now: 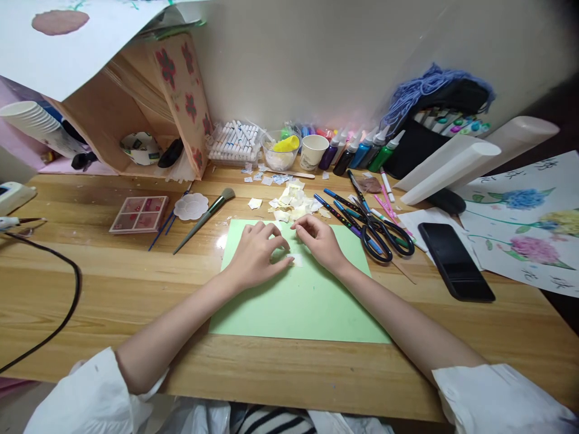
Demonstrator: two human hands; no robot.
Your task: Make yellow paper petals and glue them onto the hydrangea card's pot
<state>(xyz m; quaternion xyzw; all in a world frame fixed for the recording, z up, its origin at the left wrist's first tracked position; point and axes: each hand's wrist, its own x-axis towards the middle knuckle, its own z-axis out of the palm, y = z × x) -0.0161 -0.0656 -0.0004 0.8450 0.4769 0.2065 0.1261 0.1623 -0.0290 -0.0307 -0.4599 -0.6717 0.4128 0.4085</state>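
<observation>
A light green sheet of paper [289, 313] lies flat on the wooden table, under both hands. My left hand [257, 253] rests over its upper left part with thumb and fingers apart. Close to that thumb tip is a small pale paper scrap [296, 260] on the sheet. Over the upper middle, my right hand [322, 244] has its fingers curled and pressed together in a pinch; whatever they hold is too small to make out. Just beyond the fingertips lies a heap of torn cream paper pieces [294, 200], partly at the sheet's far edge.
Right of the sheet lie black-handled scissors [386, 235] on several pens, and a phone [456, 262]. Paint bottles [362, 150], a paper cup [313, 152], a plastic bowl [280, 154] and a marker box [235, 143] line the wall. A brush [205, 218] lies left.
</observation>
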